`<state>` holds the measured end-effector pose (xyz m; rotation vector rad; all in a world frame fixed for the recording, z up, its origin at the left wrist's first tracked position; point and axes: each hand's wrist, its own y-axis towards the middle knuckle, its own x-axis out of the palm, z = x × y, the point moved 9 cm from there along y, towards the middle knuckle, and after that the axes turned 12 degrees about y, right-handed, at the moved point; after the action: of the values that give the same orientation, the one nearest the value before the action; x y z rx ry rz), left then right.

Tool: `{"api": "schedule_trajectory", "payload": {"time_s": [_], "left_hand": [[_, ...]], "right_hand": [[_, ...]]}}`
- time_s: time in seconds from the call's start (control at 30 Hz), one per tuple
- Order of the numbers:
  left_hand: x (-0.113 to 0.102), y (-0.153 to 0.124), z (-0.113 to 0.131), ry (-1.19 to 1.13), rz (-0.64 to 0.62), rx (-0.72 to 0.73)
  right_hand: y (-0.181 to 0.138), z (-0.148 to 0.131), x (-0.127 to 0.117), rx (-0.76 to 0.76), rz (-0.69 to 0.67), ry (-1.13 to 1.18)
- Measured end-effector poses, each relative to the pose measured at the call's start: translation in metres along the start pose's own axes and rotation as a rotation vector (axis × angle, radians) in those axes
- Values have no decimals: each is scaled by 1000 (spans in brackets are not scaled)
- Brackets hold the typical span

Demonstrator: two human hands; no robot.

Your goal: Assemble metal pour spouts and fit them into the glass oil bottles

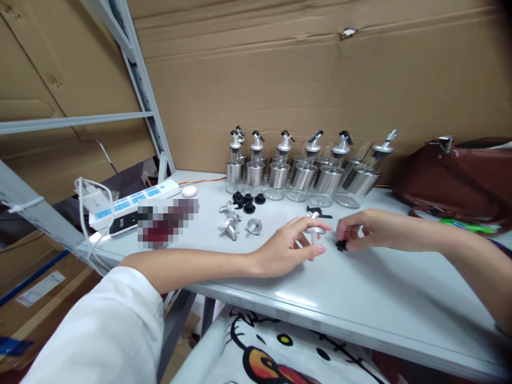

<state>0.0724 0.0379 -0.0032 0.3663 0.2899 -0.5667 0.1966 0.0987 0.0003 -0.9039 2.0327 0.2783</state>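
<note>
Between the thumb and fingers of my left hand [286, 248] is a silver pour spout [316, 231], held just above the grey table [256, 288]. My right hand [360, 229] pinches a small black stopper [341, 245] at or close to the tabletop, to the right of the spout. Behind the left fingertips lie some black lever pieces [319, 212]. Several loose silver spout parts [230, 226] and a round silver cap [254, 226] lie left of my left hand. Beyond them sits a cluster of black stoppers [248, 201].
Several glass bottles with steel sleeves [279, 176] and spouts stand along the cardboard wall [304, 80]. A brown leather bag [460, 176] rests at the right. On the left are a power strip [138, 202], a white round object [189, 191] and a metal shelf post [148, 85].
</note>
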Motion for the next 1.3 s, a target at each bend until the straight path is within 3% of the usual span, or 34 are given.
{"api": "schedule_trajectory", "payload": {"time_s": [0.43, 1.07, 1.3], "left_hand": [[0, 0, 0, 18, 6, 15], [1, -1, 0, -2, 6, 32], [2, 1, -6, -60, 14, -3]], "right_hand": [[4, 0, -1, 9, 56, -11], [11, -13, 10, -76, 0, -32], [9, -20, -2, -14, 120, 8]]}}
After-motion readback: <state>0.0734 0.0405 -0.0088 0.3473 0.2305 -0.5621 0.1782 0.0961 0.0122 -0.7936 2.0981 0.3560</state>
